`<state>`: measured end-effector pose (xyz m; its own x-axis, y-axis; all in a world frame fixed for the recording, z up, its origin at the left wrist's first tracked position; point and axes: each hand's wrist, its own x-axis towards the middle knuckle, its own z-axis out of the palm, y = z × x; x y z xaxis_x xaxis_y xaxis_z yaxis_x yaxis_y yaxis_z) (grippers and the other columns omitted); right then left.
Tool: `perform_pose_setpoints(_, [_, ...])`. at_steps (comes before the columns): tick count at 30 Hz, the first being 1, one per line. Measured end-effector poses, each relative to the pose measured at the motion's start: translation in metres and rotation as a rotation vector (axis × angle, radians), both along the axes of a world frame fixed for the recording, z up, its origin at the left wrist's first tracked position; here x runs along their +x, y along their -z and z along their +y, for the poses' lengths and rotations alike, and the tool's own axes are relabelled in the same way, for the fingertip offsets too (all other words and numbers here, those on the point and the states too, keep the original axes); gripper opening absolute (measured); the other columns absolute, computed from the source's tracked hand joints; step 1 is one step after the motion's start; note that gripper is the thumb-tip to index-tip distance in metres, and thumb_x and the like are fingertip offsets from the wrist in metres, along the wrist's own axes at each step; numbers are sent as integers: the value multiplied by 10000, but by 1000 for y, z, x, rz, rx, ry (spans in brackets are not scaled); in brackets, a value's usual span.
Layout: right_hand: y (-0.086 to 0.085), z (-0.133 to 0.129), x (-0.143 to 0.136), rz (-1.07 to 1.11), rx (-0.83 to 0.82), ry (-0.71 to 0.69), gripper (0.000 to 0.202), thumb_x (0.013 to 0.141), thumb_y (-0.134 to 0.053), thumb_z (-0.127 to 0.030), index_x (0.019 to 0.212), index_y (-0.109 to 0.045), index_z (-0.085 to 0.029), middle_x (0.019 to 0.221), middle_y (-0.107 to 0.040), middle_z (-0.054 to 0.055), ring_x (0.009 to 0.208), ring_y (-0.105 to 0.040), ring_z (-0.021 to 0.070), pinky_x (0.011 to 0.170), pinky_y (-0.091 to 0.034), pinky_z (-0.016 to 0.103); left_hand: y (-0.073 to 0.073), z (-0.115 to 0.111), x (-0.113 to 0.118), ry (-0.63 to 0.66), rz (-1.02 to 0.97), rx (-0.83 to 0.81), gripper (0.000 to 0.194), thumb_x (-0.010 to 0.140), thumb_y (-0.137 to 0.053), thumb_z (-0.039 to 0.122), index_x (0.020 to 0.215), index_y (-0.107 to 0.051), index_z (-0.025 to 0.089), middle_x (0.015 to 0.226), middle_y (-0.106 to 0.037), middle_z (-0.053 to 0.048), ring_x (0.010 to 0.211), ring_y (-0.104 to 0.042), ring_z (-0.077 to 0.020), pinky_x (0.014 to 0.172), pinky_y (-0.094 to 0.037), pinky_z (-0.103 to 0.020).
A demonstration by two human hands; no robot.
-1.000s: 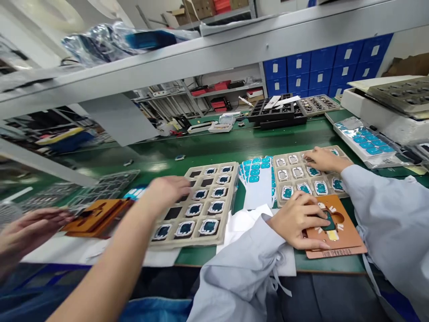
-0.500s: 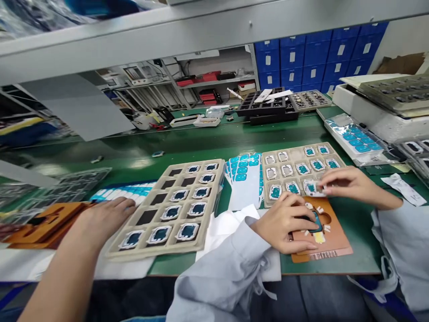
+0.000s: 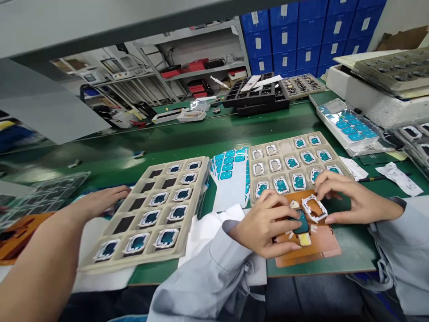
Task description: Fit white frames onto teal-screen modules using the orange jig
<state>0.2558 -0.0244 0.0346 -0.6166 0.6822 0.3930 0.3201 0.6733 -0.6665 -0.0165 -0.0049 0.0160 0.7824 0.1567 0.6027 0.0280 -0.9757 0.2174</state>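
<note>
My left hand (image 3: 263, 223), in a grey sleeve, lies over the orange fixture (image 3: 323, 246). Its fingers and thumb are closed about a rounded watch screen with teal film (image 3: 303, 222); a yellow tab (image 3: 304, 240) sticks out below. My right hand (image 3: 358, 197) pinches a white watch frame (image 3: 318, 218) by its right side, tilted over the fixture beside the screen; orange shows through its opening. Just behind, a beige tray (image 3: 286, 146) has several white frames, some with teal inside.
At left, a co-worker's bare hand (image 3: 100, 201) is beside another beige tray (image 3: 197, 214) of parts. Teal film sheets (image 3: 231, 192), white tissue (image 3: 204, 228) and a bagged film pack (image 3: 355, 127) lie around. A grey shelf beam (image 3: 100, 22) crosses overhead.
My right hand has brought the white frame from the tray's near edge to over the fixture. My left hand stays on the screen. The view has shifted; the co-worker's hand has moved beyond the left tray's edge.
</note>
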Motion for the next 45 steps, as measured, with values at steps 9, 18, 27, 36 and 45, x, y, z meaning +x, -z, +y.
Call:
perform_pose_setpoints(9, [2, -2, 2, -58, 163, 7, 200, 859, -747, -342, 1014, -673, -238, 1117, -709, 74, 993, -643, 231, 865, -486, 388, -5, -2, -1, -64, -84, 16, 224, 882, -641, 427, 944, -696, 219, 873, -764, -22, 881, -590, -207, 805, -433, -401])
perform_pose_setpoints(18, [16, -21, -31, 31, 332, 71, 208, 840, -763, -329, 993, -673, -221, 1077, -715, 79, 857, -500, 217, 742, -471, 385, -3, -4, -3, -336, -125, 20, 620, 654, -787, 672, 1039, -689, 195, 946, -756, -68, 898, -584, -237, 782, -431, -414])
perform_pose_setpoints(27, [20, -23, -30, 20, 318, 93, 217, 866, -732, -369, 1043, -681, -255, 1103, -718, 75, 841, -511, 225, 723, -474, 400, -4, -6, -3, -329, -70, -6, 609, 661, -794, 650, 1064, -674, 209, 944, -749, -59, 925, -580, -238, 802, -397, -411])
perform_pose_setpoints(36, [22, -19, -32, 57, 365, 77, 261, 812, -770, -299, 1035, -652, -231, 1038, -717, 75, 814, -514, 203, 705, -478, 366, 3, -3, -1, -250, -85, -225, 556, 751, -726, 640, 1078, -695, 192, 916, -690, -68, 896, -561, -209, 816, -404, -392])
perform_pose_setpoints(45, [40, -12, -28, 443, -332, -14, 512, 775, -791, -456, 1140, -511, -231, 1053, -647, 68, 970, -670, 208, 833, -515, 324, 7, 34, -20, -630, -93, -318, 627, 963, -341, 653, 1427, -497, 262, 1389, -555, -115, 1310, -463, -279, 1134, -329, -480])
